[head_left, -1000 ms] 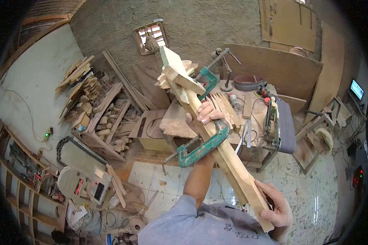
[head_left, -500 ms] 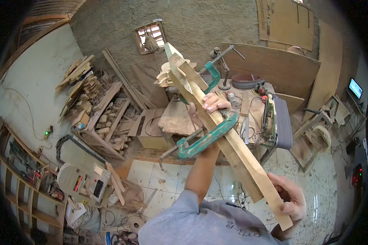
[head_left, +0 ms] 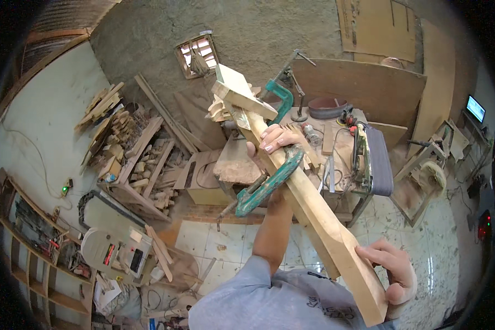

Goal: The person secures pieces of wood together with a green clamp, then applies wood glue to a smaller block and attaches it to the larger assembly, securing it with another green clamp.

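A long shaped piece of pale wood (head_left: 319,214) slants across the middle, with a wider block at its far end and a thick, curved near end. My left hand (head_left: 279,138) wraps round its upper part, fingers over the top. Just below these fingers a worn green C-clamp (head_left: 270,186) is fixed across the wood. Another green C-clamp (head_left: 283,98) sits near the far end, its screw pointing up and away. At the near end my right hand (head_left: 393,270) grips the wood's right side between fingers and thumb; part of that grip is hidden behind the wood.
Beyond the wood stands a cluttered workbench (head_left: 242,159) with a belt sander (head_left: 375,159) and a round brown tray (head_left: 329,108). Stacked offcuts (head_left: 115,132) fill a rack at left. Below it is a grey machine (head_left: 115,247). A lit screen (head_left: 476,109) hangs far right.
The wood has rolled in my hands, so the far block and the near end show broader faces. Both clamps turned with it. The near end has dropped lower in the view.
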Available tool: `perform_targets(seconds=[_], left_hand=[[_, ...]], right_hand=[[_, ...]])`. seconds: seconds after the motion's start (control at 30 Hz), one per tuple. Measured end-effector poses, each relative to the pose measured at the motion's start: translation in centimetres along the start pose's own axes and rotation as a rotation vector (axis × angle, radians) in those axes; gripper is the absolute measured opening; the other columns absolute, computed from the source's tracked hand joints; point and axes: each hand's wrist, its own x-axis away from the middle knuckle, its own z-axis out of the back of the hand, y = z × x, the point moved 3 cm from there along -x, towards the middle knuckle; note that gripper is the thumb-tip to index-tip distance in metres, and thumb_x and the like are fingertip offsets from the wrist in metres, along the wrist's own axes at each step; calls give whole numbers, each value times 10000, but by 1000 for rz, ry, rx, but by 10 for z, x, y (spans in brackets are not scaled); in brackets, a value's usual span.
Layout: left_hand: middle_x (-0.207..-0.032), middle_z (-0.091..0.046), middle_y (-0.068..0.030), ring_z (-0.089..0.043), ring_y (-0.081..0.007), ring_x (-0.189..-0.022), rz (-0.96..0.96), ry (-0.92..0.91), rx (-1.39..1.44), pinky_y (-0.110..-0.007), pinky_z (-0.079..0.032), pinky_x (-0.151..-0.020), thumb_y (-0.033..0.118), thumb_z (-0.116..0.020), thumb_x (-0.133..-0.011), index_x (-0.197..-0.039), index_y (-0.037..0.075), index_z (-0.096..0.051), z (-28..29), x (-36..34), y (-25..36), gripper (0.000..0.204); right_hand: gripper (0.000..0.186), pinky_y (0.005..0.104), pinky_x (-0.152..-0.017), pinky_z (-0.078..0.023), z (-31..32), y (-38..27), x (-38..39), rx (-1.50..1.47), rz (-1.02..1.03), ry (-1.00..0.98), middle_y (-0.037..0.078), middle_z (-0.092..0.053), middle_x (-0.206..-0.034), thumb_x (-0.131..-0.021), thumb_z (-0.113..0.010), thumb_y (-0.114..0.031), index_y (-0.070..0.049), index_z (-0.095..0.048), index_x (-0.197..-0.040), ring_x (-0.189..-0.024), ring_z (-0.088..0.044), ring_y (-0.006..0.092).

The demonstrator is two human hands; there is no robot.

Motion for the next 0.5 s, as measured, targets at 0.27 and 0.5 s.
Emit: perform_targets(seconds=[0.27, 0.5], left_hand=[[-744, -618, 57, -664, -106, -716, -14, -22, 52, -298, -467, -866, 106, -816, -781, -906, 133, -533, -5, 1, -3, 311], [-823, -566, 44, -562, -122, -904, 100, -88, 13, -346, -411, -991, 344, -737, -866, -964, 141, -524, -3, -2, -7, 311]], right_hand=[[1029, 376, -751, -524, -3, -7, 0, 84, 121, 17, 254, -672, -1029, -912, -293, -826, 82, -636, -1253, -849, -652, 304], [1133, 398, -816, -512, -12, 1, 23, -30, 94, 344, 295, -663, -1076, -911, -103, -831, 113, -654, -1210, -922, -648, 331]])
